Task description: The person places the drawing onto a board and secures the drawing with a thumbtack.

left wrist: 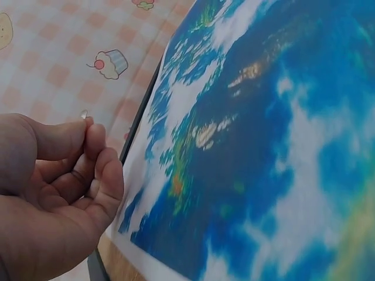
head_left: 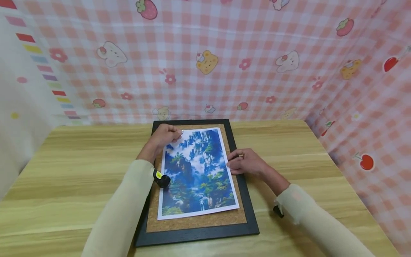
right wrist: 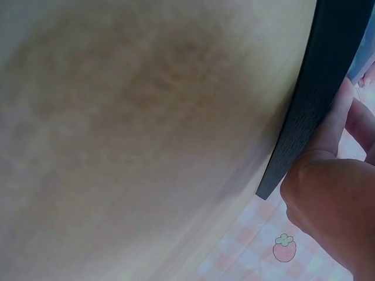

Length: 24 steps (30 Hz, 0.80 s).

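head: landscape print (head_left: 192,171) lies on black-framed corkboard (head_left: 205,220), tabletop (head_left: 80,196) beneath; right hand (head_left: 245,162) touches print's right edge, grip unclear | left wrist: left hand (left wrist: 61,196) pinches small shiny piece (left wrist: 84,114) near print | right wrist: fingers (right wrist: 334,126) reach over black frame (right wrist: 322,64)

You face a pink-and-white checked cloth (head_left: 179,46) printed with strawberries (head_left: 148,10), bears (head_left: 207,63) and flowers (head_left: 245,64), hanging along the far edge of your wood-grained tabletop (head_left: 80,185); more patterned cloth (head_left: 369,117) lines its right edge, whiter cloth (head_left: 25,135) its left.
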### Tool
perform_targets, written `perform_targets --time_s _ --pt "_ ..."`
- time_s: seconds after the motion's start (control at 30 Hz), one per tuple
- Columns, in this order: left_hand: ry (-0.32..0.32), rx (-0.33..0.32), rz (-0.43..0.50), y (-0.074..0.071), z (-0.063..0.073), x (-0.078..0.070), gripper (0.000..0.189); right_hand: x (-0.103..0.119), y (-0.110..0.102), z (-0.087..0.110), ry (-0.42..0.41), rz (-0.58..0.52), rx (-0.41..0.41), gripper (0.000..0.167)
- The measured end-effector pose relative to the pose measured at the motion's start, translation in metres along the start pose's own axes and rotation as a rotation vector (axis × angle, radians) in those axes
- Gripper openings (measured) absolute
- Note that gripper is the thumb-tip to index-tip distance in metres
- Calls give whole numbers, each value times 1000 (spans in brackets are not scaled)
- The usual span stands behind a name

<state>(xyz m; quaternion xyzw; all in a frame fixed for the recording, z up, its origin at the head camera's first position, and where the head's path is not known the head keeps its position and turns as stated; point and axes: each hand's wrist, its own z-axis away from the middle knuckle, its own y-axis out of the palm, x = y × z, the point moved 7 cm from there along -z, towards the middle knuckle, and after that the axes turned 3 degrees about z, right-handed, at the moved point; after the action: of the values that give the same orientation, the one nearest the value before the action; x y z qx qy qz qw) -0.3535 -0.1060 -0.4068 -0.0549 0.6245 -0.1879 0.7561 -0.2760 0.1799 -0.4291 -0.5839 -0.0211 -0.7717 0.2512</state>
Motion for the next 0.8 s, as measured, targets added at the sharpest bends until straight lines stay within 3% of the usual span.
perform_targets --time_s 0.8 --pt "-63 12 11 18 -22 -2 29 -2 -1 0 9 -7 -4 24"
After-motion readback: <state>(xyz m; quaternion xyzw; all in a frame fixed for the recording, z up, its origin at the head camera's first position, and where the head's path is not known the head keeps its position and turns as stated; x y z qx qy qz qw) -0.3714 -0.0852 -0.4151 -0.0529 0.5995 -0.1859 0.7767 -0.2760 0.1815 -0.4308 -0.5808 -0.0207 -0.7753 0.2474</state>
